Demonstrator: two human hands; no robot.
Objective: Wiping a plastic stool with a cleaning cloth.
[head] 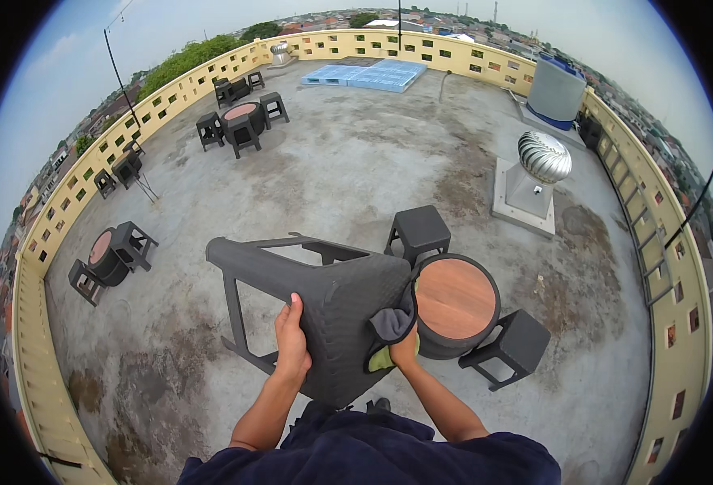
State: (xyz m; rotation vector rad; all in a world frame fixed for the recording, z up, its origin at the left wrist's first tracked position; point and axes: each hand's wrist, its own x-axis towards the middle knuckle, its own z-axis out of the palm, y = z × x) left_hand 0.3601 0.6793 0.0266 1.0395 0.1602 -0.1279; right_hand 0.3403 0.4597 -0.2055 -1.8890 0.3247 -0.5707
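A dark grey plastic stool (332, 303) is held up off the floor in front of me, tipped on its side with its legs pointing left and its seat facing right. My left hand (292, 339) grips the edge near the seat, thumb on top and the other fingers hidden behind. Against the seat, my right hand (405, 351) holds a grey and green cloth (392, 327), which covers most of its fingers. Just beyond the cloth stands a round table (456, 297) with a wood-look top and a black, tyre-like base.
Another dark stool (422, 229) stands behind the round table, and one more (517, 345) at its right. A metal turbine vent (541, 160) rises on the right. More stools surround a far table (241, 112). A yellow parapet (471, 57) borders the concrete roof.
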